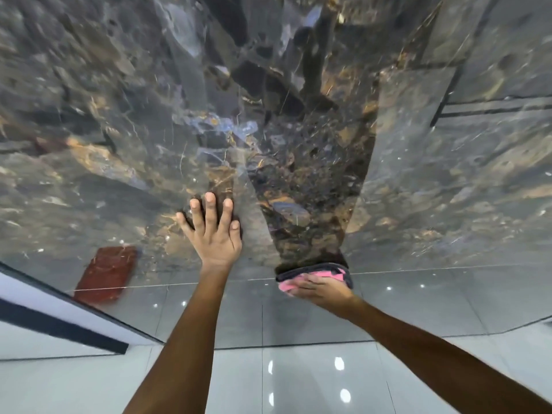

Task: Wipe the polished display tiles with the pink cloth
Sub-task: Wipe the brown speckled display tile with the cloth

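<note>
Pressing the pink cloth point(316, 277) against the lower edge of the dark display tile point(298, 174), the right hand point(319, 289) grips it bunched (blurred); the left hand point(213, 231) braces flat, fingers spread, likely leaving fresh smudges on the polished surface.

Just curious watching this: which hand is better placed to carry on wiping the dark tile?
The right hand: it already presses the pink cloth against the tile's bottom edge. The left hand lies flat and bare on the tile, only bracing.
</note>
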The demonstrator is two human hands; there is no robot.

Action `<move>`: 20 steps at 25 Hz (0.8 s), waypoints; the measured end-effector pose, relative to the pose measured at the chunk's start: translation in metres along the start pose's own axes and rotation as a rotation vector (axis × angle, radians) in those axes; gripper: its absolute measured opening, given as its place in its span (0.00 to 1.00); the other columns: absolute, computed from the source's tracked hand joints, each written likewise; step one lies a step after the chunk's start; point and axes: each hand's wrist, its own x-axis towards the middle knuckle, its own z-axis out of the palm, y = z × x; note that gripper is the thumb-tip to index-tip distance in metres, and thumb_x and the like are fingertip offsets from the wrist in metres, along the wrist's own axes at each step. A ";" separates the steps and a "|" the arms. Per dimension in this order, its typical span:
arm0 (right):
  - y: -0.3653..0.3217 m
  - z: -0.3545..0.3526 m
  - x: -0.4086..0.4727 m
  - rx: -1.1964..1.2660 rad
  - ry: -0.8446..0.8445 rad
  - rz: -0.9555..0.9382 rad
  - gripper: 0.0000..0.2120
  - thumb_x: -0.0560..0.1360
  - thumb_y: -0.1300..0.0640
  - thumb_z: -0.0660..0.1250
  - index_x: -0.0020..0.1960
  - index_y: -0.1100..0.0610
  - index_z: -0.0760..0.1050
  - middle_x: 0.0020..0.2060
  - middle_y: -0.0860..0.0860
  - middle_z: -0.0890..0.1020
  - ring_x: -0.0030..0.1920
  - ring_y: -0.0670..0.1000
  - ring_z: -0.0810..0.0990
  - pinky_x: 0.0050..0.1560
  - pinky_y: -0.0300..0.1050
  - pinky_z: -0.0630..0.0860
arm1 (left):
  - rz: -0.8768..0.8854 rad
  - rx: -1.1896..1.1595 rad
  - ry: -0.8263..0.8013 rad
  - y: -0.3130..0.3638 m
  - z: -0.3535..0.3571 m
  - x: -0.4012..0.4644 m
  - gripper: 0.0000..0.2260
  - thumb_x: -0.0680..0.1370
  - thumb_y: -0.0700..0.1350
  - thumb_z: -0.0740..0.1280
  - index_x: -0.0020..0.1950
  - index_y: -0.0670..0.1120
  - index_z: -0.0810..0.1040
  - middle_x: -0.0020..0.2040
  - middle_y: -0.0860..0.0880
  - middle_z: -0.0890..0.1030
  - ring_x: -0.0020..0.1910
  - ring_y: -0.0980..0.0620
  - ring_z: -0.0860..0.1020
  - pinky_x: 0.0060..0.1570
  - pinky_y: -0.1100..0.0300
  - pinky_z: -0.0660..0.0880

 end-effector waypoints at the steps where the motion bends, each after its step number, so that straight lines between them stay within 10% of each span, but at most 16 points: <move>1: 0.012 -0.004 -0.008 -0.022 0.085 0.056 0.45 0.67 0.59 0.70 0.76 0.60 0.48 0.77 0.51 0.52 0.73 0.50 0.58 0.75 0.56 0.33 | 0.000 0.008 0.001 0.000 0.000 0.001 0.23 0.85 0.52 0.44 0.80 0.54 0.46 0.81 0.53 0.44 0.79 0.50 0.43 0.75 0.44 0.41; 6: 0.076 -0.041 -0.003 0.183 0.432 0.687 0.26 0.77 0.60 0.56 0.74 0.49 0.61 0.72 0.46 0.63 0.75 0.55 0.55 0.75 0.57 0.45 | -0.013 0.003 0.006 0.001 0.002 -0.001 0.23 0.85 0.51 0.44 0.80 0.54 0.47 0.81 0.53 0.45 0.79 0.50 0.44 0.75 0.45 0.41; 13: 0.026 0.010 -0.076 0.126 0.110 0.080 0.45 0.64 0.69 0.67 0.77 0.57 0.52 0.78 0.51 0.48 0.71 0.51 0.61 0.76 0.46 0.37 | -0.048 -0.022 -0.018 0.002 -0.001 -0.002 0.23 0.84 0.52 0.44 0.80 0.56 0.47 0.80 0.55 0.44 0.79 0.51 0.43 0.75 0.46 0.41; 20: 0.137 -0.063 -0.095 0.164 0.378 0.798 0.32 0.74 0.60 0.60 0.77 0.51 0.58 0.77 0.50 0.56 0.78 0.56 0.44 0.72 0.61 0.47 | -0.176 -0.017 -0.101 0.021 -0.014 0.007 0.23 0.85 0.50 0.47 0.80 0.56 0.47 0.80 0.54 0.43 0.79 0.52 0.41 0.74 0.44 0.40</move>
